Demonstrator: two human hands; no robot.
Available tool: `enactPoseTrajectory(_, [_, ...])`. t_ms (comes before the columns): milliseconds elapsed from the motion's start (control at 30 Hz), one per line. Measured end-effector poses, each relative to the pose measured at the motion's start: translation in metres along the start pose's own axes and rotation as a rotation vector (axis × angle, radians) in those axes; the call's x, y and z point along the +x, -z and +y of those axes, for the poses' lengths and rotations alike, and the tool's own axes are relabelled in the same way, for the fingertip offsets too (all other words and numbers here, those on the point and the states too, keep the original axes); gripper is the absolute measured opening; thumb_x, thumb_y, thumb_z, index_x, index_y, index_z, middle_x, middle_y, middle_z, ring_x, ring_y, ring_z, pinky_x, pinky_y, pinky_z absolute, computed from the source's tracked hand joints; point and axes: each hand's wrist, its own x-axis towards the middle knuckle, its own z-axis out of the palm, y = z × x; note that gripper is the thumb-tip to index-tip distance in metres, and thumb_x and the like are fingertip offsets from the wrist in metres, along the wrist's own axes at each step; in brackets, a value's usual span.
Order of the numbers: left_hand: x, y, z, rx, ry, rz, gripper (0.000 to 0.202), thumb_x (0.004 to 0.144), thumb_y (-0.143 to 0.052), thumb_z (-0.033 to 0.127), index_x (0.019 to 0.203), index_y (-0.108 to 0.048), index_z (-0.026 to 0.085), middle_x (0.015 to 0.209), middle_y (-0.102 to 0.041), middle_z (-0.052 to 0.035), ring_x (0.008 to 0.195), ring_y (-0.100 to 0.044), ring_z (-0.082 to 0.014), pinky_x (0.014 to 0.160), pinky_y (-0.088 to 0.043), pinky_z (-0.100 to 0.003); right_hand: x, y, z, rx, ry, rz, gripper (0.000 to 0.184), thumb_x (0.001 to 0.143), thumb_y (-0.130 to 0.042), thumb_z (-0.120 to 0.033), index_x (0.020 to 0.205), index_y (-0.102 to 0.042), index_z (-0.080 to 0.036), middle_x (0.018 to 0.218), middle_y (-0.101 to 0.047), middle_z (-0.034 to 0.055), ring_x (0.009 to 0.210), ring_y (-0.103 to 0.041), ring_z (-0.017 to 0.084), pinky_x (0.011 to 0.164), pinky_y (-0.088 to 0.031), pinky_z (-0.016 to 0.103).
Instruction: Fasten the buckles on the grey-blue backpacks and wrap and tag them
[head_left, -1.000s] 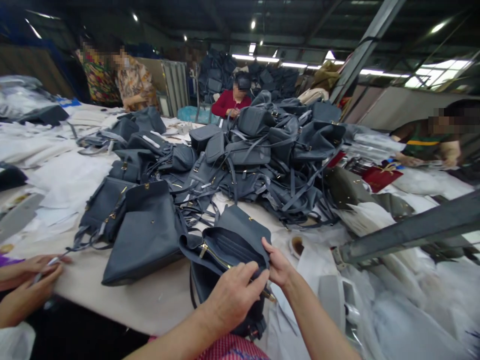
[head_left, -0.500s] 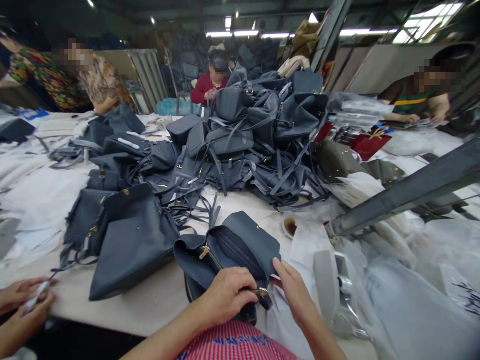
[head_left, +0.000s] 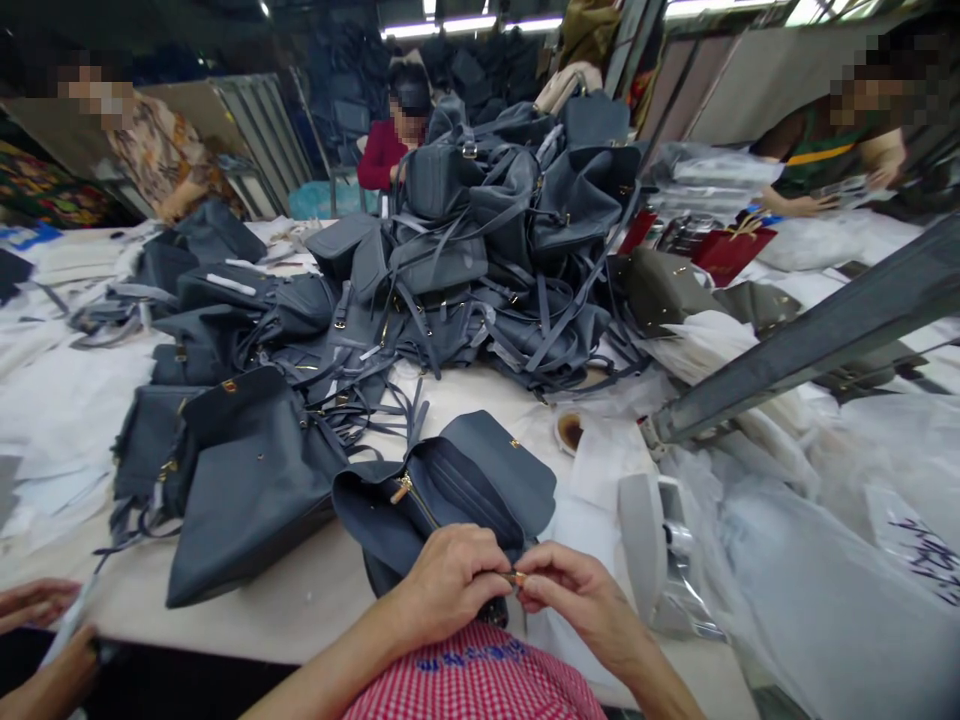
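Left hand (head_left: 450, 585) and right hand (head_left: 581, 600) close together over open bag (head_left: 442, 505), both grips pinched on small brass fitting (head_left: 516, 578), mostly hidden by fingers.

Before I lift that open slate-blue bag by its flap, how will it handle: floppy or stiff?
The slate-blue leather bag will likely flop rather than hold its shape: its flap lies folded back and the unzipped mouth sags. The matte, grained leather probably won't feel slippery. The gold zip pull may swing loose and catch.
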Motion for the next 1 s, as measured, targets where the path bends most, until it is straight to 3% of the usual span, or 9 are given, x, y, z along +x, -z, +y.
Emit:
enactPoseTrajectory(100, [-0.001, -0.003, 0.0, 0.056, -0.019, 0.002, 0.018, 0.09, -0.06, 0.026, 0.075, -0.067, 0.019, 0.07, -0.061, 0.0019, 0.071, -0.058, -0.013, 0.068, -0.039, -0.024, 0.001, 0.003, -0.003, -0.082, 0.045, -0.01, 0.01, 0.075, -0.071, -0.029, 0.072, -0.068, -0.019, 0.065, -0.061, -0.0027, 0.065, -0.055, 0.014, 0.064, -0.044, 0.025])
enactPoseTrajectory(333, [-0.001, -0.009, -0.001, 0.066, 0.007, 0.016, 0.012, 0.086, -0.065, 0.02, 0.074, -0.065, 0.018, 0.07, -0.062, 0.0019, 0.072, -0.056, -0.0139, 0.069, -0.037, -0.026, -0.002, -0.004, -0.014, -0.549, 0.214, 0.063, 0.014, 0.085, -0.053, -0.023, 0.071, -0.054, -0.021, 0.069, -0.052, -0.0031, 0.066, -0.049, 0.014, 0.062, -0.037, 0.026])
enactPoseTrajectory(467, [-0.002, -0.009, -0.001, 0.001, 0.046, 0.026, 0.011, 0.085, -0.065, 0.017, 0.074, -0.065, 0.017, 0.07, -0.062, 0.0019, 0.071, -0.056, -0.0129, 0.069, -0.036, -0.024, -0.001, -0.01, -0.001, -0.7, 0.418, 0.13, 0.019, 0.093, -0.044, -0.022, 0.075, -0.048, -0.022, 0.075, -0.052, -0.0013, 0.07, -0.052, 0.014, 0.064, -0.041, 0.025])
enactPoseTrajectory(667, [-0.001, -0.015, 0.002, -0.036, 0.156, 0.014, 0.011, 0.083, -0.066, 0.016, 0.073, -0.066, 0.018, 0.072, -0.063, 0.0027, 0.074, -0.058, -0.0131, 0.069, -0.035, -0.025, -0.007, -0.01, 0.026, -1.026, 0.764, 0.346, 0.018, 0.097, -0.042, -0.02, 0.08, -0.049, -0.022, 0.073, -0.054, 0.0001, 0.065, -0.053, 0.015, 0.059, -0.041, 0.025])
enactPoseTrajectory(833, [0.003, -0.021, 0.001, -0.055, 0.221, 0.009, 0.014, 0.085, -0.059, 0.015, 0.073, -0.064, 0.018, 0.072, -0.062, 0.0016, 0.073, -0.058, -0.0133, 0.068, -0.035, -0.025, -0.005, -0.014, 0.025, -1.186, 0.849, 0.456, 0.019, 0.099, -0.04, -0.02, 0.082, -0.05, -0.021, 0.072, -0.055, 0.0013, 0.064, -0.055, 0.015, 0.06, -0.043, 0.025])
enactPoseTrajectory(1000, [0.007, -0.019, 0.001, -0.041, 0.268, 0.037, 0.02, 0.087, -0.054, 0.018, 0.067, -0.057, 0.017, 0.069, -0.058, 0.0009, 0.072, -0.055, -0.0139, 0.067, -0.033, -0.026, 0.002, -0.007, 0.024, -1.211, 0.843, 0.479, 0.021, 0.099, -0.04, -0.022, 0.08, -0.049, -0.022, 0.071, -0.055, 0.001, 0.062, -0.056, 0.015, 0.058, -0.044, 0.024])
